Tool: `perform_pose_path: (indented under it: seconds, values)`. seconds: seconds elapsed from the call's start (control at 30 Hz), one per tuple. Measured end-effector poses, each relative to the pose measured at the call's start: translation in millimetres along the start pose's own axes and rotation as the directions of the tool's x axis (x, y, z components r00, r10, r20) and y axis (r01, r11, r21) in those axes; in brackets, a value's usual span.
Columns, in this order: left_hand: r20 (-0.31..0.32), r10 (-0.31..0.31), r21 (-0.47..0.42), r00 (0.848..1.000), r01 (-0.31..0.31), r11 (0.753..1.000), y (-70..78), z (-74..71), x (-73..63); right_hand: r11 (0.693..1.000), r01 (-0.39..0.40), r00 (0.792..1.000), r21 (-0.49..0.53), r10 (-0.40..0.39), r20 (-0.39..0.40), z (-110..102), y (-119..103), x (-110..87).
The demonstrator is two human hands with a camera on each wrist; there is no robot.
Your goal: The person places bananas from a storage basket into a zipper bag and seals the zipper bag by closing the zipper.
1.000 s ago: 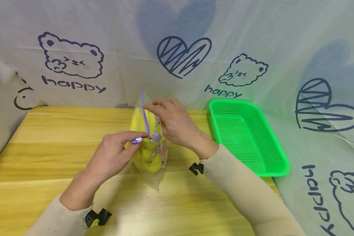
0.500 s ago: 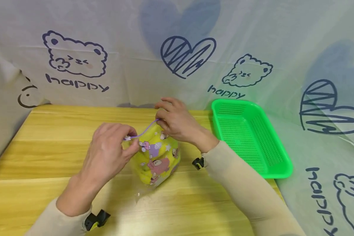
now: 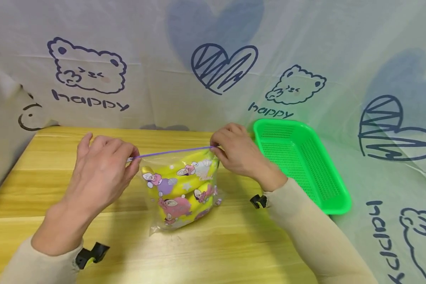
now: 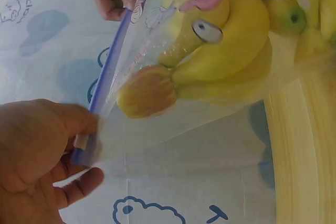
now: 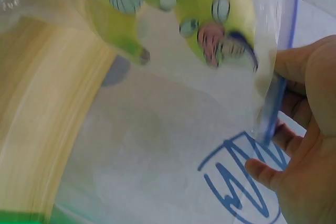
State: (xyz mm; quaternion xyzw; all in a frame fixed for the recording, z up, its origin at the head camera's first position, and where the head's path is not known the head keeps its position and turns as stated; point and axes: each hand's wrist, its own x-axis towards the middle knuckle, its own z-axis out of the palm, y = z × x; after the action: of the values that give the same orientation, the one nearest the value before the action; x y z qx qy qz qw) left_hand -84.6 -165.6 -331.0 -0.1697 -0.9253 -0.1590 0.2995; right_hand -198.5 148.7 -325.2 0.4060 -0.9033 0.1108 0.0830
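A clear zip bag [image 3: 188, 197], printed with pink and purple cartoon figures, stands out above the wooden table. Through its film the left wrist view shows a bunch of bananas [image 4: 236, 51]. My left hand [image 3: 101, 169] pinches the left end of the purple zip strip [image 3: 174, 152], where a white slider [image 4: 82, 141] sits. At the strip's other end, my right hand [image 3: 239, 152] pinches the corner between thumb and fingers. The strip runs straight and taut between both hands. Whether the bag's bottom touches the table cannot be told.
A green perforated plastic basket [image 3: 301, 169] stands on the right of the wooden table [image 3: 206, 252], beyond my right forearm. Behind the table hangs a pale sheet [image 3: 156, 51] with bear and heart drawings.
The bag has turned from edge-on to broadside. My left hand has moved left and my right hand right along the zip strip, now straight after being bent.
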Motion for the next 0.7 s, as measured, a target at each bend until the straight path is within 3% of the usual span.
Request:
perform_pose_path:
  seconds: [0.2,0.3,0.5,0.7]
  values:
    - [0.079,-0.064,0.018,0.995,0.063,0.998,-0.7,-8.5,-9.6,0.992,0.032,0.999,0.122,-0.03,-0.017,-9,-13,-14.3]
    - [0.119,-0.114,0.022,0.986,0.112,0.994,-3.7,-6.3,-9.2,0.995,0.006,1.0,0.101,-0.008,0.025,-7,-21,-13.7]
    - [0.248,-0.226,0.074,0.942,0.214,0.974,-19.3,21.4,-0.8,0.996,-0.087,0.993,-0.006,0.087,0.078,21,-19,-1.7]
    - [0.328,-0.275,0.064,0.904,0.269,0.961,-37.0,51.2,6.0,0.977,-0.211,0.973,0.027,0.208,0.097,52,-9,11.5]
